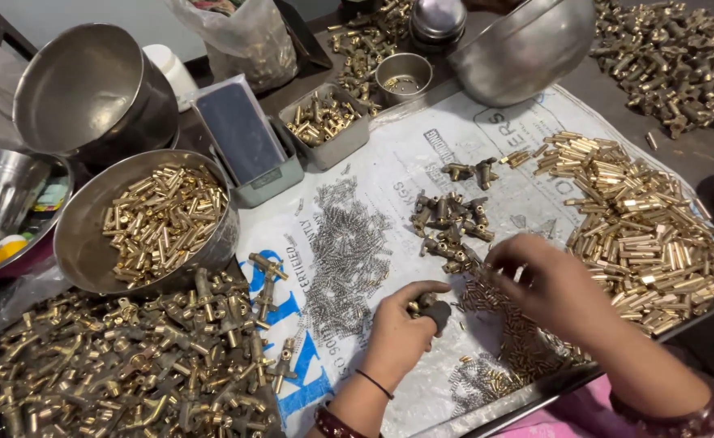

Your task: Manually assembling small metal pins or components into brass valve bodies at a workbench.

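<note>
My left hand (pixel 401 328) is closed on a dull brass fitting (pixel 436 312), held just above the white printed sheet (pixel 422 174). My right hand (pixel 547 284) hovers over a scatter of small brass pins (pixel 486 296), fingers pinched together at its left side; whether a pin is between them is too small to tell. A cluster of brass fittings (pixel 450 227) lies just beyond both hands. A patch of tiny steel springs (pixel 345 251) lies to the left of my left hand.
A large heap of brass tubes (pixel 641 219) lies on the right. A steel bowl (pixel 81 235) holds brass tubes at left, above a pile of assembled fittings (pixel 130 365). Empty steel bowls (pixel 89 89), a small grey tray (pixel 328 122), a tilted basin (pixel 523 49) stand behind.
</note>
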